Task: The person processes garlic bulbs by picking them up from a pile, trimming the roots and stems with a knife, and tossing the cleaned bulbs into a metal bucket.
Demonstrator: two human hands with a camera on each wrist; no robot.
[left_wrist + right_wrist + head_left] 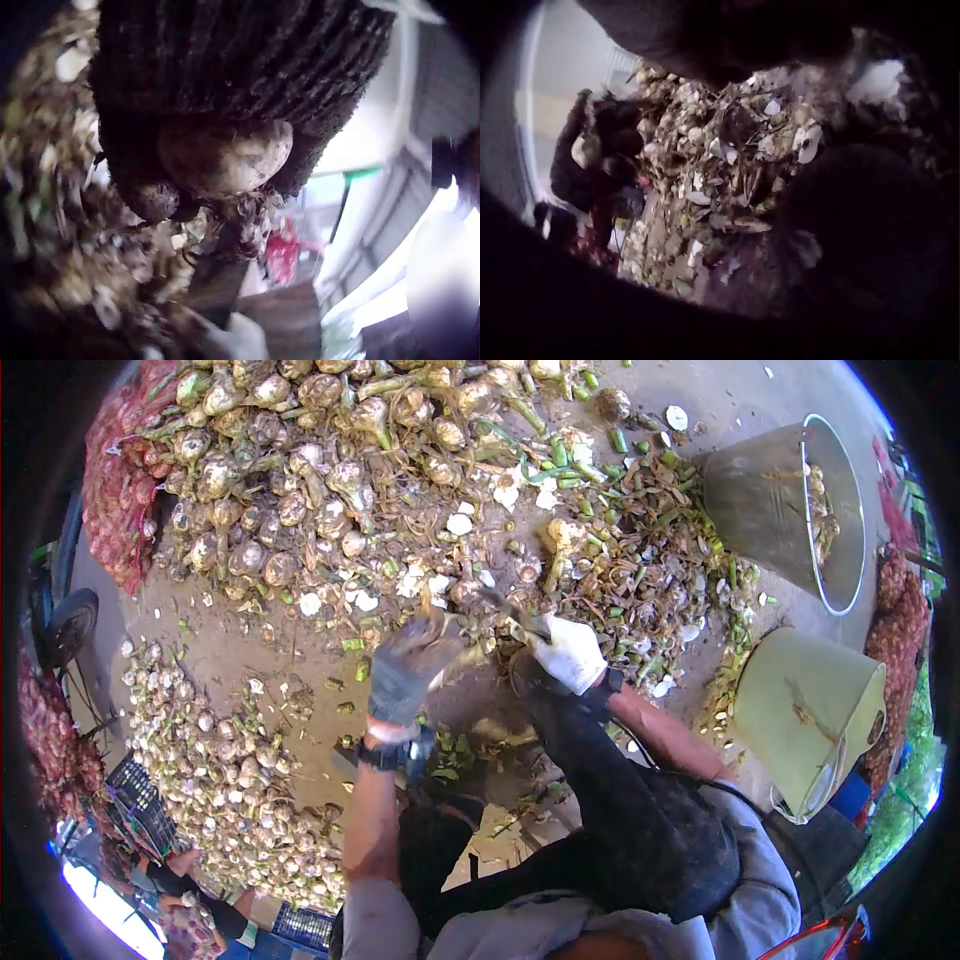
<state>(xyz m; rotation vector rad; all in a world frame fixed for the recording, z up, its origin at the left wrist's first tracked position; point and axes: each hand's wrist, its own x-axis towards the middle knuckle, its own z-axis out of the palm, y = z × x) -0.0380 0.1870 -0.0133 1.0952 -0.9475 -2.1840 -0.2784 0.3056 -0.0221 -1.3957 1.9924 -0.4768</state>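
My left hand [410, 668], in a dark grey glove, grips a garlic bulb [225, 156]; its roots hang below the ribbed glove fingers [232, 60] in the left wrist view. The right wrist view also shows that bulb [586, 151] against the dark glove. Just to the right, my right hand [568, 653] wears a white glove, its fingers curled round a dark, narrow tool [508, 607] pointing up and left. What kind of tool it is cannot be told. Loose leaves and peelings lie beyond both hands.
Stemmed bulbs [345, 475] are heaped at the top; trimmed ones [250, 770] lie at lower left. A metal bucket [755, 495] lies tilted at right, above a green tub [805, 700]. Red net sacks [115, 490] stand at the edges. Another person [195, 890] is at lower left.
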